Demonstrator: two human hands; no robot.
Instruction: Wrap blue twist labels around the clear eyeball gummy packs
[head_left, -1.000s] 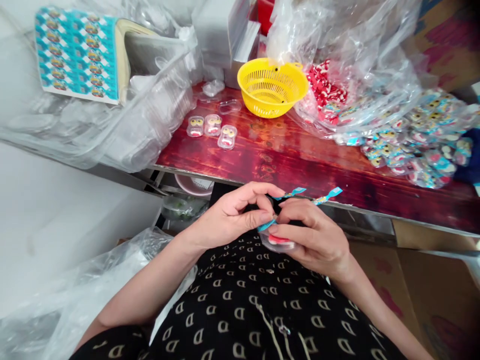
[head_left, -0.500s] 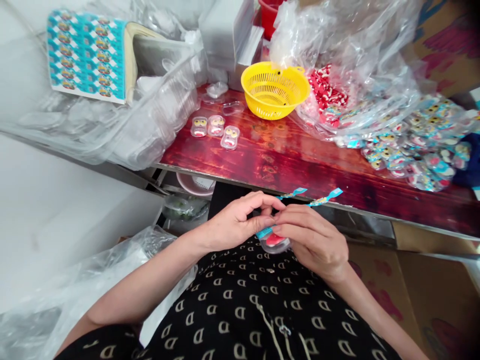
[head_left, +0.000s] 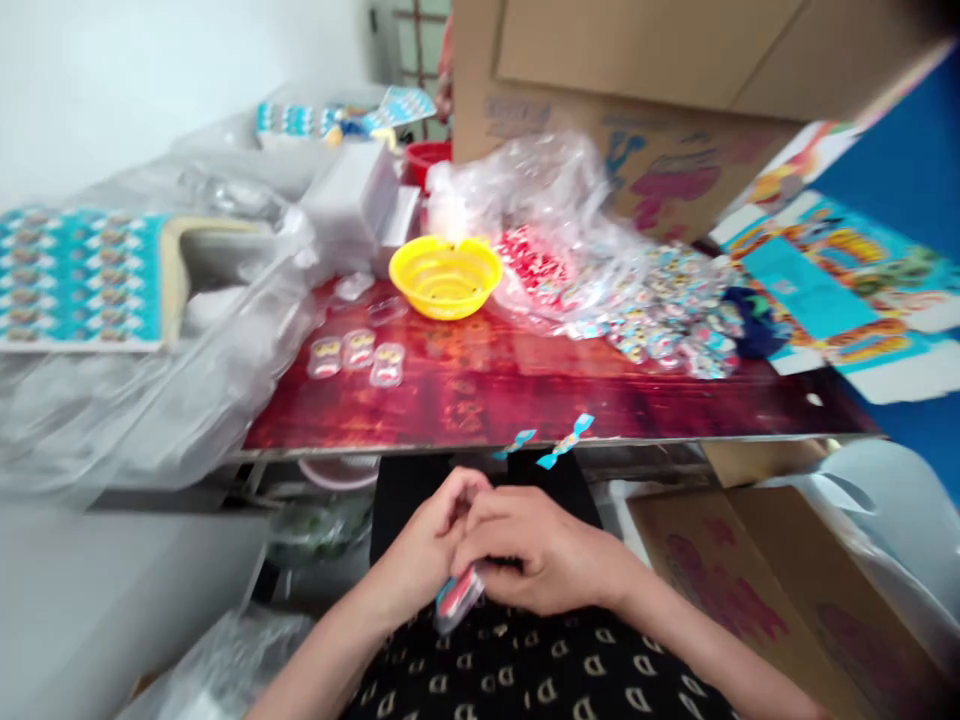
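My left hand (head_left: pixel 437 535) and my right hand (head_left: pixel 536 550) meet in front of my body, below the table's front edge. Between them is a small clear plastic pack (head_left: pixel 457 600) with something red inside and a bit of blue on it. It hangs tilted beneath the fingers, which are closed on it and hide its upper part. Two narrow blue printed label strips (head_left: pixel 566 443) lie at the table's front edge, just beyond my hands. Three similar clear packs (head_left: pixel 387 364) with yellow and red pieces rest on the table at the left.
On the dark red table (head_left: pixel 450 410) stands a yellow basket (head_left: pixel 445 300). Right of it are a plastic bag of red pieces (head_left: pixel 529 265) and a heap of labelled packs (head_left: pixel 675 310). A label sheet (head_left: pixel 79 280) and clear plastic shells lie left. Cardboard boxes (head_left: pixel 720 580) flank the table.
The view has lifted and swung, so more of the right side shows. My hands have tilted the pack, its lower end now pointing down to the left, and my right hand covers more of it.
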